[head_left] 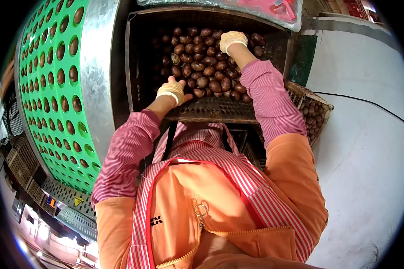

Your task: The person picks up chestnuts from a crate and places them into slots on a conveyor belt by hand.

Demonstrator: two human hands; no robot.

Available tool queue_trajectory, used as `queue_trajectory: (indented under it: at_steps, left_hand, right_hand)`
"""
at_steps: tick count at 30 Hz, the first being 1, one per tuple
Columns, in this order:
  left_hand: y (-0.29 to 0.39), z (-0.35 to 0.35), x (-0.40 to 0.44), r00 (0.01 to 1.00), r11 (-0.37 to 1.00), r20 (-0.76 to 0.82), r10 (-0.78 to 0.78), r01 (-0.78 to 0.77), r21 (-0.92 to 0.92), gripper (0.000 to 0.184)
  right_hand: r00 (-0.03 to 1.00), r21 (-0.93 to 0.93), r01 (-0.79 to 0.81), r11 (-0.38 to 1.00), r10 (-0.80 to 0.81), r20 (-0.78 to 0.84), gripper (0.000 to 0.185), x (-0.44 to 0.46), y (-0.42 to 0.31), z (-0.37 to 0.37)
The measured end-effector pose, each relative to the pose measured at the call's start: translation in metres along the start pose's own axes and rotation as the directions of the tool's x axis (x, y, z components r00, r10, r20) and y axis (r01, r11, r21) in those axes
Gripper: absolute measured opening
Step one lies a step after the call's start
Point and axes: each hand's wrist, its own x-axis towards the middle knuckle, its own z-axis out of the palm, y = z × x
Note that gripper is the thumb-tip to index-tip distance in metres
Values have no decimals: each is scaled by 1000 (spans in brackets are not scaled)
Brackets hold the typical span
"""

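Dark brown, round nut-like items lie heaped in a brown crate in front of me. At the heap's lower left edge is my left hand, in a cream glove with bare fingertips, its fingers apart and nothing seen in them. My right hand, gloved the same way, reaches over the upper right of the heap, back of the hand up. Its fingers are hidden beneath it, so what they hold, if anything, does not show.
A large green perforated drum with brown items in its holes stands at the left, beside a metal rim. Another crate of brown items sits at the right. Pink material in clear plastic lies beyond. A black cable crosses the pale surface.
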Motion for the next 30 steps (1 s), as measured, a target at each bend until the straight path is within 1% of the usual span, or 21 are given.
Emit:
queue_trajectory:
  at_steps: [1,3,4,7,8,9,11,12,15,17,19,20,21,22,23,25,26,27,28,29,30]
  left_hand:
    - [3,3,2,1000,999,-20,-16,17,50,70]
    - [7,-3,3,998,997,45,-46,43,58,70]
    - [6,-5,3,997,997,70,-38,34,63,69]
    - [-3,-13,12,988,997,152,7,-19,78,68]
    - [-11,-13,21,982,995,186,39,-56,84,68]
    - [-17,-13,23,973,992,222,71,-93,88,68]
    - [-23,-8,23,972,994,226,66,-85,75,68]
    - [-24,-5,25,973,995,224,56,-73,68,68]
    - [-13,0,21,986,994,165,31,-47,94,70]
    - [-3,-9,9,988,998,152,-24,16,55,69]
    - [-14,-6,11,987,997,140,77,-74,-29,64]
    - [-18,-4,13,988,991,83,130,-128,-38,62]
    - [-23,-4,19,973,982,131,188,-185,-35,65]
    - [-28,-5,19,962,972,149,229,-220,-78,69]
    - [-33,-4,20,952,966,189,242,-218,-140,70]
    - [-40,-8,10,921,930,176,347,-314,-194,73]
    - [-38,-14,-9,929,924,136,344,-309,-226,74]
    - [-43,-10,-22,918,864,-34,396,-384,-325,77]
    - [-47,-7,-31,895,789,-150,421,-442,-426,80]
    - [-49,-16,-57,881,712,-200,429,-465,-526,77]
    - [-55,-6,-50,852,577,-310,422,-516,-634,72]
  right_hand:
    - [1000,51,-4,999,5,-3,41,-1,3,3]
    - [1000,151,-8,988,10,-7,45,-11,10,13]
    - [999,226,-5,974,-4,37,62,1,16,22]
    - [995,345,-23,938,-12,100,72,14,24,32]
    - [994,318,-23,948,-14,112,77,17,25,31]
    - [992,404,-9,915,-42,118,79,16,28,28]
    - [986,561,19,827,-110,128,84,10,37,25]
    - [976,641,32,767,-161,144,95,13,39,23]
    - [963,835,-31,549,-207,171,103,2,40,30]
    - [944,818,-49,573,-240,225,105,1,45,32]
    - [904,753,-48,656,-292,313,103,-21,38,31]
    - [917,715,53,697,-317,241,99,-8,38,47]
    - [918,663,168,730,-361,165,95,11,36,68]
    - [941,534,212,818,-319,114,91,12,27,73]
    - [956,394,248,885,-289,46,87,3,15,80]
    - [979,328,185,927,-143,-146,80,-25,-1,97]
    - [981,360,147,921,-88,-175,79,-49,-10,90]
    - [987,351,135,927,-93,-134,80,-58,-14,89]
    - [980,278,178,944,-143,-141,78,-52,-12,101]
    - [968,287,219,933,-170,-186,77,-55,-11,107]
    - [965,392,260,882,-256,-64,71,-46,-4,108]
